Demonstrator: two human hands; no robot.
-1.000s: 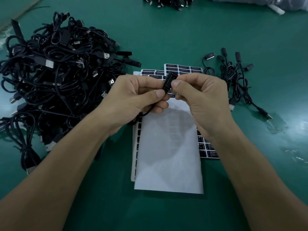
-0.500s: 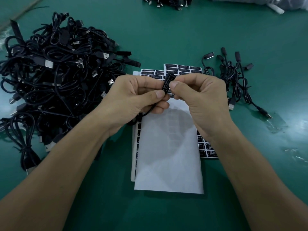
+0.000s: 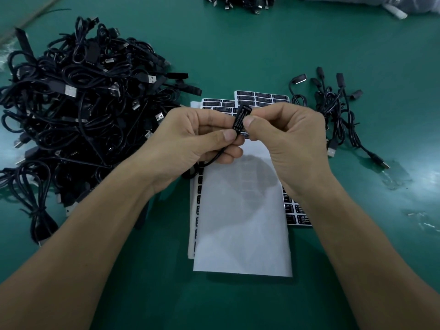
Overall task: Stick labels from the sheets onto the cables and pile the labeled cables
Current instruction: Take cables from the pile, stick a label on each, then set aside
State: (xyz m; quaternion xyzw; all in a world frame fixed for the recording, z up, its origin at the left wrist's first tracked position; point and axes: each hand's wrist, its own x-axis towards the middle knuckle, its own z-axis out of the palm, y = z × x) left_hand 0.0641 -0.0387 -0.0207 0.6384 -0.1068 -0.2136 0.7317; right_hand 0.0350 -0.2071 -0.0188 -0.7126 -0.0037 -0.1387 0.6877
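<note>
Both hands hold one black cable above the label sheets. My left hand [image 3: 200, 136] pinches the lower end of the cable's small black controller block [image 3: 241, 117], and the cord hangs down from under its fingers. My right hand [image 3: 288, 136] pinches the same block from the right, thumb on a black label with white print. The label sheets [image 3: 259, 97] lie beneath, mostly covered by a white backing sheet [image 3: 240, 222]. A big tangle of black cables [image 3: 78, 108] lies at the left. A small pile of cables [image 3: 333, 108] lies at the right.
The green mat [image 3: 238, 48] covers the table. More black cables [image 3: 240, 3] lie at the far edge, and a grey plastic bag [image 3: 404, 3] sits at the far right corner. Scraps of clear film [image 3: 419, 220] lie at the right.
My hands and the block have barely moved; my right thumb has shifted slightly along the label on the block.
</note>
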